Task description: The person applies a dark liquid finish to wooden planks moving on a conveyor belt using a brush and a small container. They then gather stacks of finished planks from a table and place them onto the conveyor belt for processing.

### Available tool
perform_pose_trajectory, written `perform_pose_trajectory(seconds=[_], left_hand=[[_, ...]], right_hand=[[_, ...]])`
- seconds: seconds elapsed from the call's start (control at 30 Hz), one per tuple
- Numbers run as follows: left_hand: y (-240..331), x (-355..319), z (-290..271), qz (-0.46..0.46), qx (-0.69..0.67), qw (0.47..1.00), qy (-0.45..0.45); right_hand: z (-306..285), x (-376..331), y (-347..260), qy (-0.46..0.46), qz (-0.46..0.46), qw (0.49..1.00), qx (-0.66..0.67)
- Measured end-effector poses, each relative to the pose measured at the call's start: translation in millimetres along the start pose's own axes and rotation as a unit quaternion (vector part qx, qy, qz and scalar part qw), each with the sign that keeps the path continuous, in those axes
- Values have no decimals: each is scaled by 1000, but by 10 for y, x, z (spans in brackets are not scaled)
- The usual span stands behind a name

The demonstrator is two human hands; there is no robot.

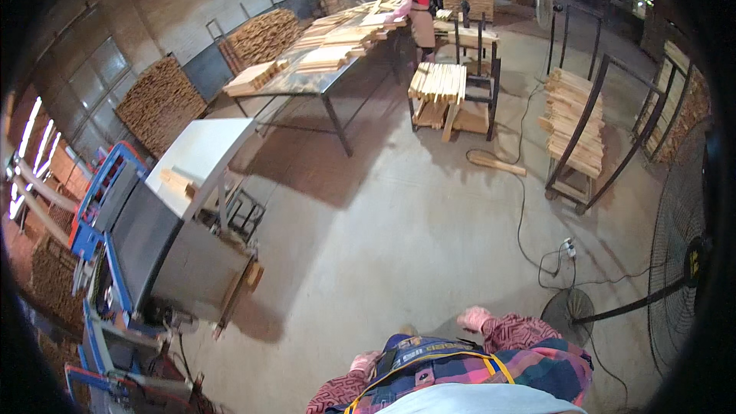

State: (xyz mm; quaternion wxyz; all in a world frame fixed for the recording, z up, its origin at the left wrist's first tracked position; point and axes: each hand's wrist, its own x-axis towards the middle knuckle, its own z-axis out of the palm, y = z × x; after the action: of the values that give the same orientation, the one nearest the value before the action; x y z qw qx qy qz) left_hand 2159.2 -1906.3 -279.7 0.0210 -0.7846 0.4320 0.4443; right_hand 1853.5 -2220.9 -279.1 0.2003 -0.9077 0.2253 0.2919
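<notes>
My left hand (366, 363), in what looks like a pale pink glove, hangs beside the dark front of my apron (414, 349). Its fingers are mostly hidden against my body. Over the concrete floor (360, 261) my right hand (475, 319) is held out from my side, fingers loosely apart, with nothing seen in it. Patterned reddish sleeves (521, 331) cover both forearms. No workpiece touches either hand; the nearest thing to the right one is the round base (567, 314) of a large standing fan.
A blue-framed machine (126, 261) with a white sloping table (201, 149) stands left. Beyond it, a person (416, 4) works at a long metal table (307, 80) bearing wooden boards. Wood-loaded carts (576, 123) stand right. A black cable (523, 222) and loose board (494, 162) lie on the floor.
</notes>
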Motion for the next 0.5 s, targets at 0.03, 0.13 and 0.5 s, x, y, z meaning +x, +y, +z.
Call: perform_pose_trajectory(seconds=[0.03,0.13,0.5], left_hand=[[-162,195,-315,20,-45,999,22],[-448,928,-977,-65,-176,982,9],[-203,3515,-2838,-89,-238,961,106]], right_hand=[[-70,63,56,-5,-8,1000,5],[-930,234,11,-60,88,990,89],[-2856,2599,1284,-46,79,994,57]])
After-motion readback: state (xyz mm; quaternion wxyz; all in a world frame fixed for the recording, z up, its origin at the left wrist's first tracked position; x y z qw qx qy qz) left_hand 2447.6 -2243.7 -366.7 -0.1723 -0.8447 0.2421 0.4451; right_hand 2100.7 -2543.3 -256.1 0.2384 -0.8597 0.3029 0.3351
